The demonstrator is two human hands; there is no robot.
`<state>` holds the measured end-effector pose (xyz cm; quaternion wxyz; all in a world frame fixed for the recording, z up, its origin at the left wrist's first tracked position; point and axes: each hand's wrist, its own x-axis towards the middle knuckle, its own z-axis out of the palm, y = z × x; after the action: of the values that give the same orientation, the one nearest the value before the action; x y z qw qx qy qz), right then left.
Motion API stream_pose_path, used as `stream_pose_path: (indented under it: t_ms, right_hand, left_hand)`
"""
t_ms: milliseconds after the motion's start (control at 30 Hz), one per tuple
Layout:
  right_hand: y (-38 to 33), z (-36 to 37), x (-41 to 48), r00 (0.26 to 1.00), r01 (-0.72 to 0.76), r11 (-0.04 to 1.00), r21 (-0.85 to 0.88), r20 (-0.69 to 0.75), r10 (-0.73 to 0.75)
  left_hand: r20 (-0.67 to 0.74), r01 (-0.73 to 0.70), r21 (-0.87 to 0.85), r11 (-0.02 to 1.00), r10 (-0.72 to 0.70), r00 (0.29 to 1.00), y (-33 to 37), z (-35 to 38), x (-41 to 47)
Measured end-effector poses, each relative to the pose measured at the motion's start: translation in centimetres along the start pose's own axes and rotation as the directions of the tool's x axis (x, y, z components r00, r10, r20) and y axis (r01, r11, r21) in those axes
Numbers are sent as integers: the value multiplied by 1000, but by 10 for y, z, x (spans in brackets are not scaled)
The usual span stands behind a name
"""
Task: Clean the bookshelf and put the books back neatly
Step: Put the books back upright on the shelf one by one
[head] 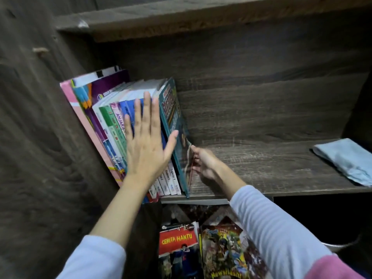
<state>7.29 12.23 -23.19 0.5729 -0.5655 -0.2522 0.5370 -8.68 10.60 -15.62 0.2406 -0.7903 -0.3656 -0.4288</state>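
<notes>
Most of the shelf (271, 162) is bare wood at this point, and roughly a dozen books (112, 125) stand packed against its left wall, so you look about partway through restocking. Your left hand (146, 141) is spread flat, fingers straight, pressing on the spines and gripping nothing. Your right hand (203, 164) has its fingers pinched on the lower edge of the teal book (174, 125), the last one in the row, which leans left onto its neighbours rather than standing true. A blue cloth (346, 160) lies folded at the far right of the shelf, well apart from the row, which suggests the wiping here is finished, though I can't confirm that. Still to go back, by my reckoning: the comics (199, 250) lying below the shelf, one titled CERITA HANTU.
</notes>
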Motion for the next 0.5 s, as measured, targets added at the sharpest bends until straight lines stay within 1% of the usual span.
stream_pose_path:
  t_ms: [100,167,300,500]
  right_hand:
    - [-2,9,-2,1000,-26,999,-37,13,26]
    - [-4,13,-3,999,-44,998,-54,24,45]
    - [-10,15,1,997,-73,996,-42,33,75]
    - [-9,13,11,997,-66,998,-17,40,67]
  left_hand:
    - [8,107,-54,993,-107,994,14,20,-25]
    - [11,133,-55,990,-132,991,17,34,-40]
    - [-19,115,-33,993,-115,993,14,49,-45]
    - [-86,77,-27,997,-79,993,10,57,-43]
